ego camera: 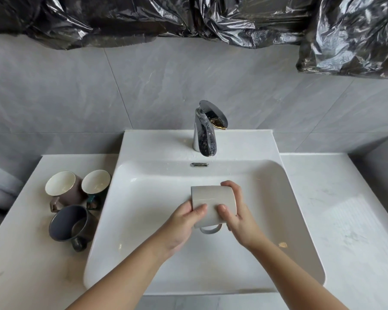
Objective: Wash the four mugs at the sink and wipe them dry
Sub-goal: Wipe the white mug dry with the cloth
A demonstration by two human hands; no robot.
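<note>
Left hand [184,222] and right hand [235,211] are both gripping a pale grey mug [213,200], holding it on its side above the white sink [143,186], handle pointing toward the person. Three other mugs [63,186] are sitting on the desk [31,265] just left of the sink.

The pale grey mug [212,204] is plain, with no pattern. The brown mug [70,195] is cream inside with a thin gold rim. The dark teal mug [96,182] is also cream inside. The slate-blue mug [70,222] is dark inside too. The sink [157,144] is white and the tap [205,135] is shiny chrome. The wall tiles [76,90] are grey with faint marble veins. The plastic sheeting [121,19] is glossy black.
</note>
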